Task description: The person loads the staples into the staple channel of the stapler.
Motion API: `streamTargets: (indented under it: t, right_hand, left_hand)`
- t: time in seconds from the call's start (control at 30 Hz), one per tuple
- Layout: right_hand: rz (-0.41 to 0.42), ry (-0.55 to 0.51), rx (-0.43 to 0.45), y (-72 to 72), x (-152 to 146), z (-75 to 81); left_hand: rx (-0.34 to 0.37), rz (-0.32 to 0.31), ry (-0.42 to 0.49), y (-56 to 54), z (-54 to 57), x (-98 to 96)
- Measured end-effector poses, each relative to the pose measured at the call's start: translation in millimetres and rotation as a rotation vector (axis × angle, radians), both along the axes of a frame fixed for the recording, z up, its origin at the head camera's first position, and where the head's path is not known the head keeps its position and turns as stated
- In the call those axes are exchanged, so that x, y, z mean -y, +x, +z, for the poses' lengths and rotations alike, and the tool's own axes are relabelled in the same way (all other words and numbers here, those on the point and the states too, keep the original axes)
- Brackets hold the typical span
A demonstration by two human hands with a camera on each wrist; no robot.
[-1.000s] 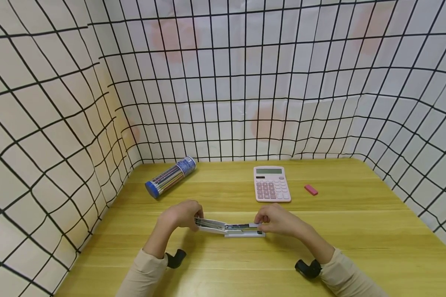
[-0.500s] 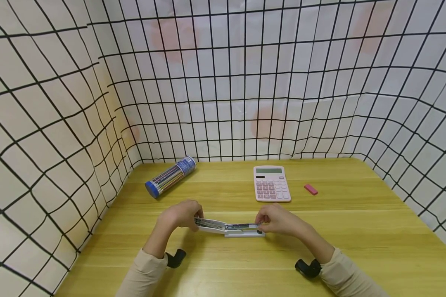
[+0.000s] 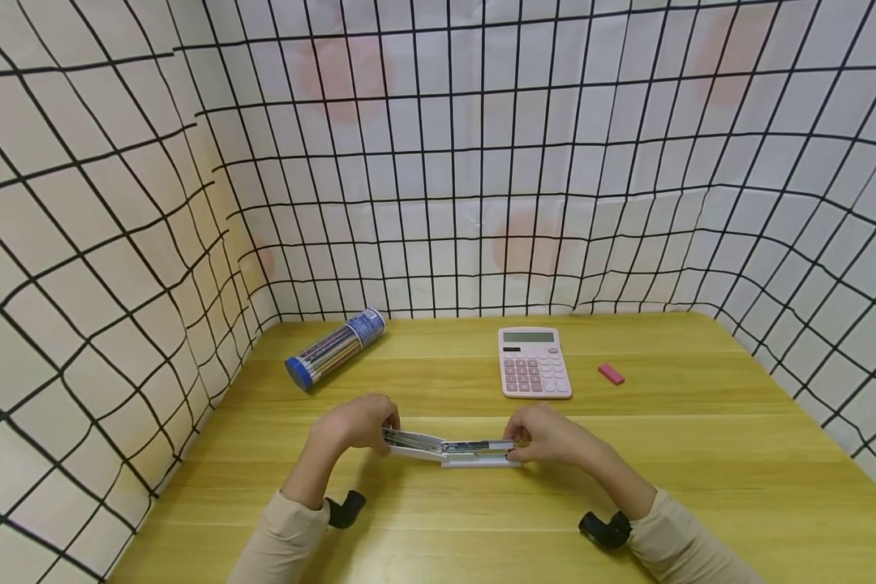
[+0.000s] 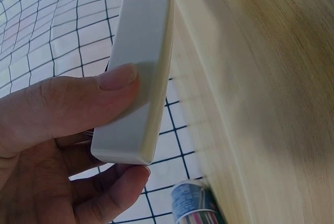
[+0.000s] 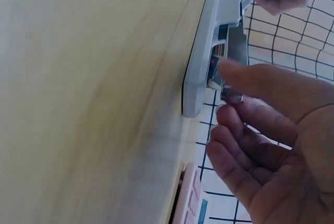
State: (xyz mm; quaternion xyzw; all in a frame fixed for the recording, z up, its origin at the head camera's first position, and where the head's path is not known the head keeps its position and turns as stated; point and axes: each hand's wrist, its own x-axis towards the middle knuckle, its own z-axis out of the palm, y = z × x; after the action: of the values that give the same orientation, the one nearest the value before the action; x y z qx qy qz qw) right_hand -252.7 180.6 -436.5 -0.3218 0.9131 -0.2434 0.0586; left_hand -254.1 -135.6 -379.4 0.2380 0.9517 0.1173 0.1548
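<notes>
1. a white stapler (image 3: 427, 455) lay opened out above the near half of the tabletop (image 3: 482, 519), well apart from both side edges, its base running level along the wood at the right.
2. the left hand (image 3: 358, 420) gripped the free end of the raised top cover, thumb along the side and fingers curled behind and beneath.
3. the right hand (image 3: 547, 434) was narrow at the opposite end, thumb and forefinger pinching about the tip of the metal magazine (image 3: 474, 445), its other fingers curled.
4. wood showed on the near side of the stapler, between the two forearms, and a strip of it ran from the hands to the pink calculator (image 3: 535, 362).
5. the tabletop's far edge met a white sheet with a black grid (image 3: 445, 162), which rose behind and along both sides.
6. a clear tube (image 3: 336, 349) packed with pencils lay on its side, slanted, at the far left, its blue end toward the person and its printed band near the far edge.
7. the magazine's contents were too small to tell.
8. a pink block (image 3: 611, 374) lay just to the right of the calculator.
</notes>
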Motion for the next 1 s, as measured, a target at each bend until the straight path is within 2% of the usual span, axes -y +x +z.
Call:
streamTargets:
  t: [0.53, 1.0]
  right_hand:
    - [-0.028, 0.007, 0.020, 0.7, 1.5, -2.1]
    - [-0.021, 0.008, 0.022, -0.2, 1.2, -1.5]
  left_hand:
    - [0.016, -0.003, 0.014, 0.5, 1.2, 0.9]
    - [0.046, 0.050, -0.018, -2.8, -2.3, 6.2]
